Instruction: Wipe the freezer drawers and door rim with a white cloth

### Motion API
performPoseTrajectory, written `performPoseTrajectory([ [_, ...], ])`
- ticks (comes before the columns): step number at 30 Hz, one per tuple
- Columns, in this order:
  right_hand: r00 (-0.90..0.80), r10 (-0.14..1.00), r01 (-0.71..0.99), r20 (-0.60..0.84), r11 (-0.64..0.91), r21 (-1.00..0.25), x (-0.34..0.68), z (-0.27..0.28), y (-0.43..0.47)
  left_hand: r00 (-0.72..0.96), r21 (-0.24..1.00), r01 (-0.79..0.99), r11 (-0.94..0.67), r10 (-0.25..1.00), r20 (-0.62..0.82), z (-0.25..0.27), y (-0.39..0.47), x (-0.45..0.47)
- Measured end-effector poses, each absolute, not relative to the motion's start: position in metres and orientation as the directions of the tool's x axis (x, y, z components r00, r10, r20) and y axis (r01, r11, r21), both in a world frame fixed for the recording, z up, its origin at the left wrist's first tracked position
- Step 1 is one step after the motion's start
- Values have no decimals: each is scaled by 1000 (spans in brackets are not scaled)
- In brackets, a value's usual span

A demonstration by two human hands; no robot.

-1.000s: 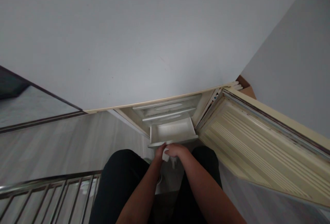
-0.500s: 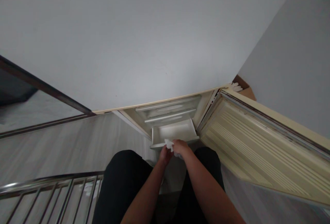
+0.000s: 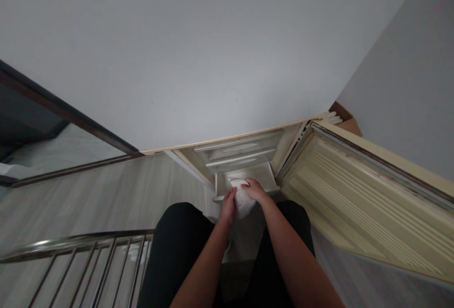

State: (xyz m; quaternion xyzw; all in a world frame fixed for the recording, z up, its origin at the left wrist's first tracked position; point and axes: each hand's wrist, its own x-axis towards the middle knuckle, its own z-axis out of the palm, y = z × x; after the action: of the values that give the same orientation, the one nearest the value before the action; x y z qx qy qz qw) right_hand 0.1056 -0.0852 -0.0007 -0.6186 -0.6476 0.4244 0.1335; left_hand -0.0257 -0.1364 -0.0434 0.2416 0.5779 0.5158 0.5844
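At lower centre we hold one white cloth (image 3: 242, 200) between our two hands, left hand (image 3: 228, 204) and right hand (image 3: 256, 190), fingers wrapped on it, over the front edge of one pulled-out drawer (image 3: 264, 174). Beyond, two shut drawers; one open door (image 3: 358, 204) crowds the right.

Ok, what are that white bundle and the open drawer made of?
White bundle: looks like soft cloth or paper; it bulges and creases between the left hand and right hand. Drawer: probably smooth white plastic, with thin moulded walls and a faint sheen.
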Motion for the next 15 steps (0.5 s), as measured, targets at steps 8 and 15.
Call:
performPoseTrajectory([
  [8,-256,909,630,-328,-101,-770,101,3,-89,-283,986,57,155,950,-133,10,-128,-52],
  [15,-333,849,623,-410,-128,-772,90,-6,-100,-12,822,530,-210,967,255,49,-141,-66],
])
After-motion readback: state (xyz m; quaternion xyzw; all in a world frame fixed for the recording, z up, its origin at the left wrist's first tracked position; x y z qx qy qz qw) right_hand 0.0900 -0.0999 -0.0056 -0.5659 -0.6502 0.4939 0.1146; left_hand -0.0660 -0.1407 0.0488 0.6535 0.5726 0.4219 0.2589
